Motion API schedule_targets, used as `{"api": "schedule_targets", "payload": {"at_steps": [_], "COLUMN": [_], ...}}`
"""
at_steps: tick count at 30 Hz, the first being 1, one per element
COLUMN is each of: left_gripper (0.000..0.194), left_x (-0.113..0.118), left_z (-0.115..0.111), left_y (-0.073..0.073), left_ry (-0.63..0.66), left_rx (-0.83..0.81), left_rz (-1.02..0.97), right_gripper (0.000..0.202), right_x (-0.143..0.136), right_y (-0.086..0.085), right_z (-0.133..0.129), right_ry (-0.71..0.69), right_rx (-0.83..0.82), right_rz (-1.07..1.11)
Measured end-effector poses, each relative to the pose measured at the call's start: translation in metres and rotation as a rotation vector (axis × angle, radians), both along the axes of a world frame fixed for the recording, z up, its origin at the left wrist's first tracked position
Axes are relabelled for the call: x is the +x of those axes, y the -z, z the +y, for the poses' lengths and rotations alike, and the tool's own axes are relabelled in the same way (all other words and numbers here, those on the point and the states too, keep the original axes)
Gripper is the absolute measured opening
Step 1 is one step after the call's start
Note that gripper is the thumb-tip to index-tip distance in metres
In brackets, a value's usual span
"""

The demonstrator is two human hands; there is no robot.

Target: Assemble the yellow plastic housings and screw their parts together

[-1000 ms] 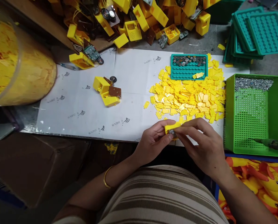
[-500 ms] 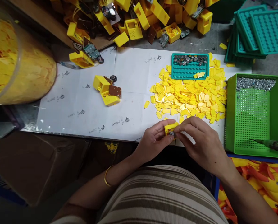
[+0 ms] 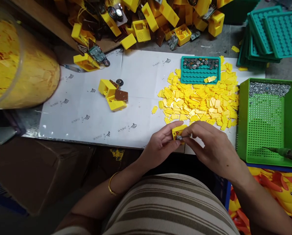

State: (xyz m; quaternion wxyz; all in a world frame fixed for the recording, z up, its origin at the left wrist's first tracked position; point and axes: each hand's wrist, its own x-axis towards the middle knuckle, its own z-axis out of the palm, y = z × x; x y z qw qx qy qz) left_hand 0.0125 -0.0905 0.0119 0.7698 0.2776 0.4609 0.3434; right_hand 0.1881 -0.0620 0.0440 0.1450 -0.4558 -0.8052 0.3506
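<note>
- Left hand point(image 3: 158, 143): fingers closed around a small yellow case point(image 3: 178, 130), its open side showing.
- Right hand point(image 3: 210, 143): thumb and forefinger pinched on a small grey part point(image 3: 179, 138) at that opening; how deep it sits, I cannot tell.
- Position: I have the case at the near edge of the counter point(image 3: 278, 69), right of the middle of the white sheet point(image 3: 141, 78).
- Beyond my hands: a spread of yellow pieces point(image 3: 199, 104), the teal tray point(image 3: 192, 77) at its far side, holding round metal parts in its far rows.
- Right end, near corner: green basket point(image 3: 265, 130), screws point(image 3: 268, 88) along its far wall; the tip of a driver point(image 3: 287, 152) reaches over its near part.
- Far right corner: stacked teal trays point(image 3: 283, 34).
- Left of the spread: an opened yellow unit point(image 3: 116, 103) with a brown board point(image 3: 121, 95) and a round black part point(image 3: 119, 82).
- Far edge: heap of yellow housings point(image 3: 142, 31) with electronics.
</note>
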Motion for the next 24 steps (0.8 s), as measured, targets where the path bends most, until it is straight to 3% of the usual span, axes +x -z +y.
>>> {"api": "schedule_targets", "payload": {"at_steps": [4,9,18,24], "left_gripper": [0.051,0.049,0.042,0.047], "left_x": [0.0,0.001,0.003,0.002], "left_z": [0.001,0.001,0.003,0.0], "left_y": [0.0,-0.001,-0.001,0.007], "left_ry": [0.022,0.031,0.02,-0.074], "left_rx": [0.028,0.05,-0.054,-0.111], "left_rz": [-0.012,0.028,-0.01,-0.042], "right_gripper": [0.008,0.008,0.014,0.017], "right_x": [0.003,0.001,-0.011,-0.01], "right_y": [0.003,0.0,0.004,0.006], "right_z": [0.002,0.003,-0.009,-0.008], "right_ry": [0.046,0.035,0.077,0.04], "right_rx": [-0.06,-0.038,0.208,0.097], "right_rz": [0.127,0.06,-0.169,-0.027]}}
